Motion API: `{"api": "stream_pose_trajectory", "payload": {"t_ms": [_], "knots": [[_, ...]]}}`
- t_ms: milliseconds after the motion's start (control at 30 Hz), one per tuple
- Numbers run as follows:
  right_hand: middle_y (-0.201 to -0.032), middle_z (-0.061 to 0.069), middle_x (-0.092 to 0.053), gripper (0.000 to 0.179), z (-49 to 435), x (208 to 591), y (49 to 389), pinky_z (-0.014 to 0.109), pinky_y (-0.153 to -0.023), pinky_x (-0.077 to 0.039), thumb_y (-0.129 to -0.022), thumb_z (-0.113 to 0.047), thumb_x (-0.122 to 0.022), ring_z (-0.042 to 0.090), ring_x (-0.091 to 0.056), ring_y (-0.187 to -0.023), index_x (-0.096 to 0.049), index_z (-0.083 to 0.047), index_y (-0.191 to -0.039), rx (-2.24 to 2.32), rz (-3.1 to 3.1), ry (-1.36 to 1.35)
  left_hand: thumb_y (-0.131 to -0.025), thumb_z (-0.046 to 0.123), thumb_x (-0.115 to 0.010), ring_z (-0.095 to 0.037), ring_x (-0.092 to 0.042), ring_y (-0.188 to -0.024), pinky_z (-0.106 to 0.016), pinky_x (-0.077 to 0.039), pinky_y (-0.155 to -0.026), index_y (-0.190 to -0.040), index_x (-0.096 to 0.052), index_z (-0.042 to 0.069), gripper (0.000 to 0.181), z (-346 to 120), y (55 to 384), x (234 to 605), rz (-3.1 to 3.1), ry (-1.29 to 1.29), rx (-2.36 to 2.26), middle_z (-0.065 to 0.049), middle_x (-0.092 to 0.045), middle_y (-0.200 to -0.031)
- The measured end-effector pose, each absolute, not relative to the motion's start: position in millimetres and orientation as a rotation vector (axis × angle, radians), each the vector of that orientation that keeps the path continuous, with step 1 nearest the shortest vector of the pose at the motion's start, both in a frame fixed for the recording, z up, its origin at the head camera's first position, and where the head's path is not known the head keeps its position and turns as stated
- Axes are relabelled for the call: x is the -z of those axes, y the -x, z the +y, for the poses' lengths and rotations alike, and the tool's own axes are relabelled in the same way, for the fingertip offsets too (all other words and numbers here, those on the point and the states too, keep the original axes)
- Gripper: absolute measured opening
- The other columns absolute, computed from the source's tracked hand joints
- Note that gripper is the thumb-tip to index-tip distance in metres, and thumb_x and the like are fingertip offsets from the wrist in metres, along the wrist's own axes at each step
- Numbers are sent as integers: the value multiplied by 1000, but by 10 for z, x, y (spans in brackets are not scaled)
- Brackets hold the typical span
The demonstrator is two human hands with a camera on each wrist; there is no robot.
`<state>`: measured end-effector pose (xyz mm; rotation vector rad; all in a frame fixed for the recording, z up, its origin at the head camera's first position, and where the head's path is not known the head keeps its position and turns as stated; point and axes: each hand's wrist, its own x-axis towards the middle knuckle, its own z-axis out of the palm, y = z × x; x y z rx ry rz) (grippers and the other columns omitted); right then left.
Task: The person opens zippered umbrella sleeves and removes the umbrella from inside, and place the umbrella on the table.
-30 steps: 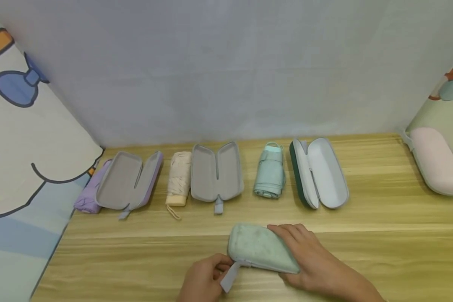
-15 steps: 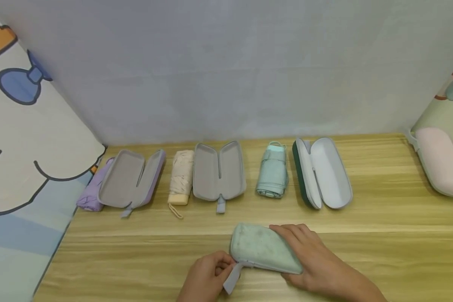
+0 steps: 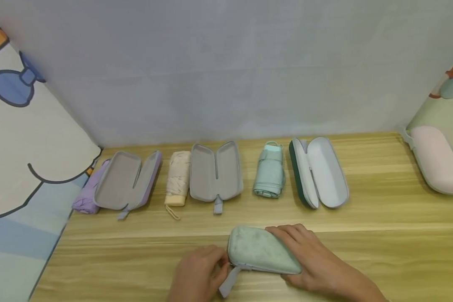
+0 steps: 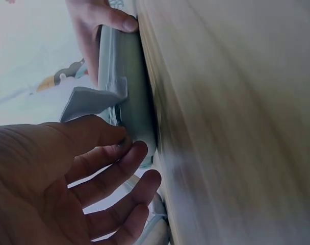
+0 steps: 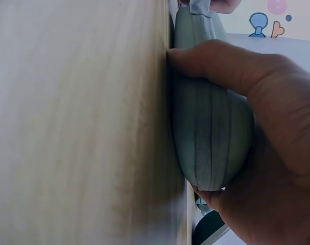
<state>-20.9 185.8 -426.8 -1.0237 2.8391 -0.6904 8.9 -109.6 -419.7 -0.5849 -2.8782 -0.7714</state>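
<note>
A pale green zip case (image 3: 262, 249) lies closed-looking on the table in the head view, near the front. My right hand (image 3: 305, 260) grips its right end, thumb along the near side and fingers over the top. At the left end my left hand (image 3: 198, 272), slightly blurred, pinches the small zipper pull (image 4: 123, 140) between thumb and index finger, which largely hide it. The other left fingers are loosely bent. A grey fabric tab (image 3: 230, 282) sticks out from the case's near left edge, beside the left thumb. The right wrist view shows the zip seam (image 5: 211, 132) running round the case.
Along the back of the wooden table (image 3: 373, 188) lie purple (image 3: 88, 195), beige (image 3: 178, 178) and teal (image 3: 269, 174) folded umbrellas. Opened cases in purple (image 3: 118, 180), grey (image 3: 216, 172) and dark green (image 3: 326, 172) lie among them. A pink case (image 3: 438, 159) is at far right.
My left hand has moved slightly left and away from me, round the case's left corner. My right hand keeps its grip on the zip case, which stays nearly in place.
</note>
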Motion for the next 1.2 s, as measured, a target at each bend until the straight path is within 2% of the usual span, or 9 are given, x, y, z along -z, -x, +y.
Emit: {"api": "stream_pose_trajectory", "payload": {"t_ms": [167, 267, 400, 500, 767, 867, 1033, 1200], "knots": [[-146, -13, -52, 100, 1867, 4261, 222, 42, -101, -48, -76, -31, -88, 10, -50, -128, -36, -26, -161, 688, 2825, 1066, -77, 13, -89, 3, -54, -65, -21, -44, -61, -78, -70, 25, 22, -1148, -67, 4218, -2784, 642, 669, 18, -67, -75], [-143, -14, -54, 101, 1879, 4273, 217, 39, -98, -49, -72, -29, -90, 9, -51, -125, -39, -28, -159, 710, 2800, 1112, -75, 14, -92, 1, -58, -69, -25, -48, -66, -79, -71, 26, 24, -1181, -45, 4231, -2762, 636, 619, 18, -69, -78], [-141, -16, -55, 106, 1888, 4288, 192, 35, -96, -51, -67, -25, -92, 7, -50, -123, -40, -31, -158, 756, 2741, 1206, -75, 14, -93, -2, -63, -76, -32, -53, -74, -80, -72, 27, 25, -1216, -11, 4218, -2758, 620, 585, 18, -72, -84], [-142, -17, -54, 107, 1880, 4283, 180, 33, -96, -50, -66, -23, -92, 5, -49, -123, -40, -30, -159, 769, 2729, 1261, -76, 13, -91, -2, -66, -78, -34, -54, -75, -81, -73, 28, 24, -1235, 20, 4199, -2759, 638, 603, 17, -73, -85], [-142, -18, -54, 106, 1847, 4260, 164, 34, -98, -50, -65, -23, -93, 6, -49, -124, -42, -28, -158, 741, 2744, 1284, -82, 19, -88, 2, -53, -68, -26, -46, -72, -79, -70, 27, 20, -1240, 164, 4169, -2794, 722, 565, 19, -67, -78], [-142, -19, -54, 105, 1843, 4252, 162, 34, -98, -50, -66, -22, -92, 5, -49, -124, -42, -28, -157, 745, 2733, 1270, -85, 22, -86, 0, -56, -71, -28, -47, -75, -82, -70, 27, 17, -1266, 253, 4178, -2795, 838, 527, 18, -69, -81], [-143, -20, -53, 100, 1847, 4256, 167, 34, -99, -51, -68, -23, -91, 4, -49, -126, -44, -32, -156, 769, 2706, 1278, -86, 23, -86, -4, -61, -75, -29, -49, -81, -85, -72, 25, 14, -1332, 452, 4210, -2624, 1183, 466, 16, -71, -84], [-144, -17, -53, 98, 1849, 4276, 180, 34, -99, -52, -72, -21, -90, 6, -48, -128, -43, -31, -157, 854, 2611, 1343, -91, 27, -81, -3, -59, -75, -27, -48, -84, -88, -71, 28, 11, -1276, 596, 4217, -2567, 1407, 450, 18, -68, -82]]}}
